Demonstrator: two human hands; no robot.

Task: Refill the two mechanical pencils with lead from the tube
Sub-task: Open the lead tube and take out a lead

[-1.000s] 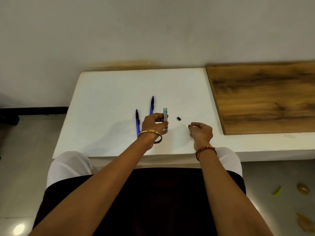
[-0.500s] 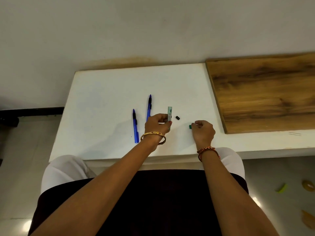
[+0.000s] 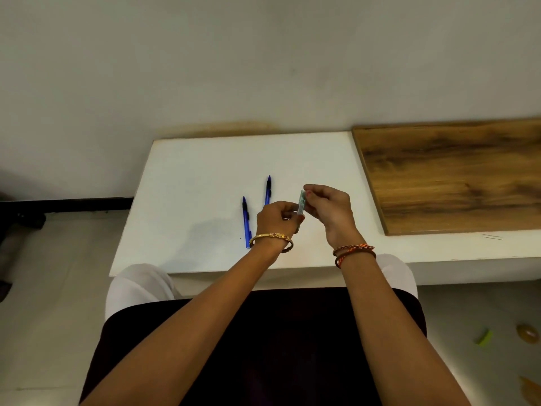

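Two blue mechanical pencils lie side by side on the white table (image 3: 205, 171), the left pencil (image 3: 246, 224) nearer me and the right pencil (image 3: 268, 190) farther back, partly behind my left hand. My left hand (image 3: 275, 219) holds the small greenish lead tube (image 3: 301, 204) upright above the table. My right hand (image 3: 330, 212) has its fingertips pinched at the tube's upper end; what is between them is too small to tell. The small black and green caps seen earlier are hidden behind my right hand.
A brown wooden board (image 3: 453, 177) lies on the table's right part, just right of my hands. The wall stands close behind the table. My lap is below the table's front edge. A green scrap (image 3: 484, 337) and a brown object (image 3: 527, 333) lie on the floor.
My right hand left the table, where it set down a small green cap, and rose to the top of the tube. My left hand lifted the tube slightly.
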